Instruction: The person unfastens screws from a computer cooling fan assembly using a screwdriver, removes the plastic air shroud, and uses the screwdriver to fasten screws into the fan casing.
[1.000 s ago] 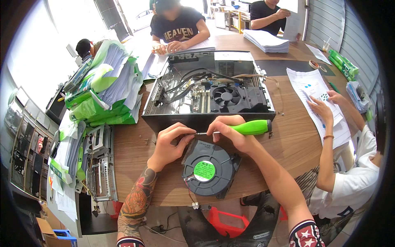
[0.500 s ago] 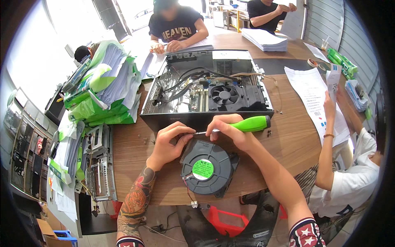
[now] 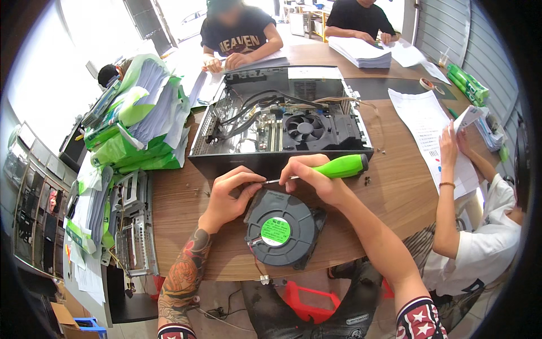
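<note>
My right hand (image 3: 311,178) grips a screwdriver (image 3: 345,166) with a thick green handle, its fingers close along the metal shaft. The shaft points left, lying nearly level. At its tip, the thumb and forefinger of my left hand (image 3: 228,195) are pinched together; whatever small thing they hold is too small to make out. Just below both hands, a dark grey round blower fan (image 3: 302,234) with a green label rests on the table, its thin cable hanging at the table edge. Beyond the hands stands an opened black computer case (image 3: 271,163) with a black cooling fan (image 3: 306,129) and cables inside.
Small screws (image 3: 367,181) lie on the wooden table (image 3: 389,198) right of the case. Green-wrapped paper stacks (image 3: 141,155) and a metal drive frame (image 3: 132,231) stand at left. A person at right handles a printed sheet (image 3: 415,116); two others sit across the table.
My hands keep the same hold on the screwdriver, with the whole view shifted slightly. At right, the person's sheet has tilted lower. The far person's hands have come down to the papers.
</note>
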Demonstrator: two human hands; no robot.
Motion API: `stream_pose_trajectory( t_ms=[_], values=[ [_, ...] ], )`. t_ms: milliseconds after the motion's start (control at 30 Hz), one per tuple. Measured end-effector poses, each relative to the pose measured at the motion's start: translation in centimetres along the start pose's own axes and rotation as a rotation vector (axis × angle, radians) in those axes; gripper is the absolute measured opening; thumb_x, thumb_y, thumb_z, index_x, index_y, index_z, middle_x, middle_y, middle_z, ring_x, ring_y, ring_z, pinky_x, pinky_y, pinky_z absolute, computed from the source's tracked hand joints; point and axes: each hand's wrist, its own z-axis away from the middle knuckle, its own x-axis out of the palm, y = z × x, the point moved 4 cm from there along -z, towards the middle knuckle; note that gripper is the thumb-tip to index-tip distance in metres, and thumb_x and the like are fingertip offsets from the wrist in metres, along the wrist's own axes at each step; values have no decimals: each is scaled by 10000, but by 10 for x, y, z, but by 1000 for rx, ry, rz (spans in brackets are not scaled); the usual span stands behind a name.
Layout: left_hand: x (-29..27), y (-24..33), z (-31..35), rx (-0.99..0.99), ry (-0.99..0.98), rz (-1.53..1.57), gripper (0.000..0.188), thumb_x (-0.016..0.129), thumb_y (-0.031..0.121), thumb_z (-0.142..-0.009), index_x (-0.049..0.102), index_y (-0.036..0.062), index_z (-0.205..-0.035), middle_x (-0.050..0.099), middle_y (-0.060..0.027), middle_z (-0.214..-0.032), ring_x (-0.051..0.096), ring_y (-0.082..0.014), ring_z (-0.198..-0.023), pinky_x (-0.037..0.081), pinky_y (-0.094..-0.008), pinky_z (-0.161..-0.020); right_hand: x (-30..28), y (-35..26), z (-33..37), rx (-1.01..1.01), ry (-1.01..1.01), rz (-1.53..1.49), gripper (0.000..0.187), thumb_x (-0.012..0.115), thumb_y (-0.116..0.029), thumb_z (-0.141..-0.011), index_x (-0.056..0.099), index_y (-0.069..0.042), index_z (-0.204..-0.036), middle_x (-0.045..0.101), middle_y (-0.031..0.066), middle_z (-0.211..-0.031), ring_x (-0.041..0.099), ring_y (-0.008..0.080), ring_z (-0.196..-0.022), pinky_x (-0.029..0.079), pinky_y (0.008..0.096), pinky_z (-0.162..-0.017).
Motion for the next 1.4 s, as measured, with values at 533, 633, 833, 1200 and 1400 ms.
stream_pose_trajectory(
  t_ms=[533,633,833,1200,1400],
  values=[
    [2,0,-1,-18,-13,28,166,658,-66,-825,697,8,-969,647,-78,-856,629,-152,-735,499,-256,-628,0,-3,2,-11,33,11,422,508,-338,-1002,681,-5,-809,639,53,-726,588,114,-684,453,270,-659],
    [0,2,-2,-12,-20,16,172,652,-68,-827,698,7,-974,647,-78,-856,629,-153,-742,498,-255,-635,0,-2,1,-17,30,22,436,504,-348,-1003,682,-5,-803,640,57,-728,589,116,-687,448,270,-662],
    [-1,2,-2,-9,-21,26,178,632,-68,-837,699,6,-984,648,-77,-863,626,-153,-754,494,-256,-645,0,0,1,-25,39,-2,443,506,-358,-1001,682,-4,-801,641,54,-729,589,115,-690,448,271,-663],
    [-3,5,-3,-86,-37,10,173,616,-22,-864,694,-3,-1017,656,-86,-887,623,-142,-750,482,-244,-633,0,-8,1,-1,17,44,488,462,-373,-994,677,31,-825,629,76,-741,593,134,-727,447,273,-701],
    [-7,-7,0,-107,11,17,179,560,63,-934,687,-10,-1037,661,-83,-868,616,-125,-709,473,-235,-609,-1,-6,3,1,49,45,471,476,-358,-994,677,24,-807,631,75,-721,603,134,-706,445,262,-681]
  ],
)
